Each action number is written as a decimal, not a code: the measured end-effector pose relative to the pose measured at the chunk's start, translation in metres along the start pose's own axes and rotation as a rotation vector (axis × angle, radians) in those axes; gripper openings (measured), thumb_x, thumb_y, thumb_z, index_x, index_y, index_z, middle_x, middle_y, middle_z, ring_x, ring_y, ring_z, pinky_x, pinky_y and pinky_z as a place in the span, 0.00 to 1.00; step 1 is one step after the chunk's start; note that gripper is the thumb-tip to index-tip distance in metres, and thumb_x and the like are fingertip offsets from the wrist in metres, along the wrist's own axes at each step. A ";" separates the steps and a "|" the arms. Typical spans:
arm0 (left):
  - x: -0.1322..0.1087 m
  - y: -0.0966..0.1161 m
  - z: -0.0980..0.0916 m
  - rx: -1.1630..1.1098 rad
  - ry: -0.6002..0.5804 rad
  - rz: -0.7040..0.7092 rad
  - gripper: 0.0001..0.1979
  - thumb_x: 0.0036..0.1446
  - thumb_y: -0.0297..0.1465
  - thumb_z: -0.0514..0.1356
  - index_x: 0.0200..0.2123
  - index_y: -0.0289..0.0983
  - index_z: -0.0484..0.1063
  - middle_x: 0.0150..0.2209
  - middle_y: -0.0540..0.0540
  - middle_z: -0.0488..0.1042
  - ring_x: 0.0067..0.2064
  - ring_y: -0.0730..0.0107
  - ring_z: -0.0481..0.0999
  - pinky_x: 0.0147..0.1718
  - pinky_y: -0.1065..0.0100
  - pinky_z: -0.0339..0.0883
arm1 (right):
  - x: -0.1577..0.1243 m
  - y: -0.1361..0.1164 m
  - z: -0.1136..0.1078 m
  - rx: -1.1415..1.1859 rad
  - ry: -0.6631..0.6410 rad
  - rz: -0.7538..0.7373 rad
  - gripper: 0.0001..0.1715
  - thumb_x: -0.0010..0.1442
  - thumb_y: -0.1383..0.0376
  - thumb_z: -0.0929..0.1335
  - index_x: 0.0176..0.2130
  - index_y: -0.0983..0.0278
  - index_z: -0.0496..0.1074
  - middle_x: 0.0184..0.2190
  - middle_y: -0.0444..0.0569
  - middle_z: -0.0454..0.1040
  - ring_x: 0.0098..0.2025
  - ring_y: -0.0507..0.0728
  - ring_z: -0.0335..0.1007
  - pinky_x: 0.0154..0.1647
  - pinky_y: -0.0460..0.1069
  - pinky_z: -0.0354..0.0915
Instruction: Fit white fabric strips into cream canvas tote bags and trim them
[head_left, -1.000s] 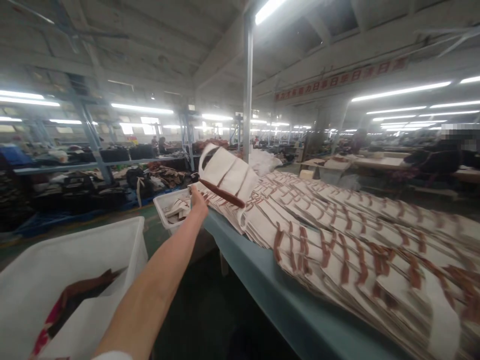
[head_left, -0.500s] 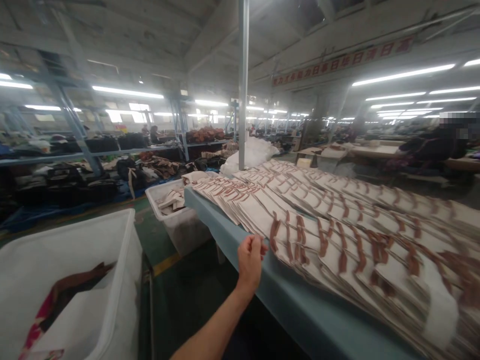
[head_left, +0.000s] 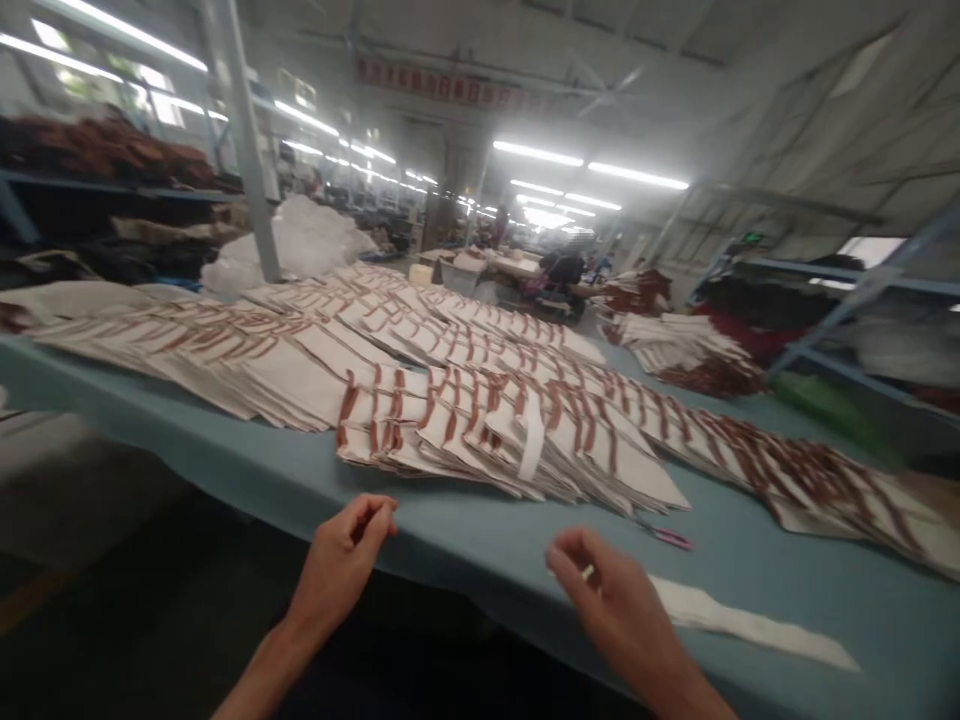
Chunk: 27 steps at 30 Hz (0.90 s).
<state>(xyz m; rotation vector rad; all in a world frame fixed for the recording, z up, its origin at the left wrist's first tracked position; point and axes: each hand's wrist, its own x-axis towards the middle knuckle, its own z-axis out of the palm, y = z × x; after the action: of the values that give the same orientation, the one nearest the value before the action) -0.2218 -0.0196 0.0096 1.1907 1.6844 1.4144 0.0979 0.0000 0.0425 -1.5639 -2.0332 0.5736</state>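
Note:
My left hand (head_left: 349,550) is at the near edge of the blue-covered table (head_left: 300,455), its fingers curled and thumb against the forefinger, with nothing seen in it. To the right, my right hand (head_left: 611,595) is over the table edge, fingers curled towards the thumb. A small pale spot shows between them; I cannot tell what it is. Beyond both hands lie overlapping cream fabric pieces (head_left: 461,425) with brown strips, and a white strip (head_left: 532,440) rests across them. Another white strip (head_left: 757,622) lies beside my right hand. Pink-handled scissors or snips (head_left: 671,538) are behind it.
More cream and brown pieces (head_left: 817,480) run along the table's right side. A stack of fabric (head_left: 682,345) stands farther back. A metal post (head_left: 247,150) rises at the left by a white plastic heap (head_left: 300,235). A person (head_left: 562,268) is far off.
The view has swung to the right, so the white bins have left the picture. My right hand has come into view. My left hand stays curled by the table edge.

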 end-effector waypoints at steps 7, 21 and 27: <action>-0.009 -0.008 0.014 0.136 -0.086 -0.001 0.24 0.51 0.55 0.59 0.29 0.40 0.79 0.26 0.48 0.80 0.30 0.57 0.78 0.33 0.65 0.70 | 0.098 0.074 -0.040 -0.358 0.337 0.068 0.25 0.63 0.53 0.68 0.54 0.64 0.69 0.53 0.60 0.78 0.55 0.69 0.75 0.52 0.57 0.68; -0.010 -0.020 0.028 0.061 -0.102 -0.130 0.30 0.42 0.62 0.66 0.29 0.40 0.80 0.23 0.48 0.79 0.27 0.60 0.77 0.24 0.67 0.72 | 0.120 0.192 -0.050 -0.568 0.317 0.123 0.31 0.65 0.53 0.70 0.60 0.67 0.69 0.58 0.61 0.75 0.58 0.67 0.73 0.60 0.61 0.66; 0.013 -0.017 0.009 -0.028 0.165 -0.142 0.27 0.52 0.51 0.65 0.43 0.35 0.78 0.31 0.44 0.82 0.29 0.61 0.80 0.26 0.66 0.75 | 0.121 0.203 -0.051 -0.438 0.231 0.133 0.36 0.59 0.49 0.64 0.56 0.71 0.71 0.54 0.75 0.77 0.55 0.78 0.76 0.56 0.68 0.68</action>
<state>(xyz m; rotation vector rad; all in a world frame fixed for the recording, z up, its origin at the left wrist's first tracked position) -0.2231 -0.0049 -0.0077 0.9417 1.8161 1.4759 0.2571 0.1691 -0.0248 -1.9224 -1.9729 -0.0195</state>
